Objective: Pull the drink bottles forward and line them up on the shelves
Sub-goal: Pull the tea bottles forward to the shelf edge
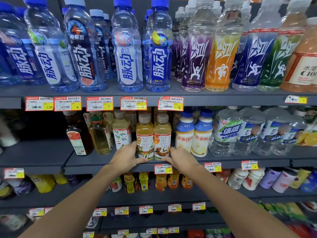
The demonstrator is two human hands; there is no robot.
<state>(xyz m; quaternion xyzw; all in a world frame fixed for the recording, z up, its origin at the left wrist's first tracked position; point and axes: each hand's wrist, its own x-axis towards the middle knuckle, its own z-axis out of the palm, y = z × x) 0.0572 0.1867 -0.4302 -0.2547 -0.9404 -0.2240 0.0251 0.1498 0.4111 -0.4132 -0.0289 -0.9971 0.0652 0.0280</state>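
Two amber tea bottles stand side by side at the front of the middle shelf [103, 160]: the left tea bottle [145, 134] and the right tea bottle [162, 134]. My left hand [127, 156] wraps round the base of the left one, thumb lying along the shelf edge in front. My right hand [180, 158] holds the base of the right one from its right side, thumb also in front. More tea bottles stand behind them, partly hidden.
Left of the pair stand a white-label tea bottle [121, 131], a pale yellow bottle [101, 134] and a dark bottle [78, 134]. White milk-drink bottles [193, 134] and clear electrolyte bottles [226, 133] stand to the right. The top shelf carries blue and coloured sport drinks [158, 47].
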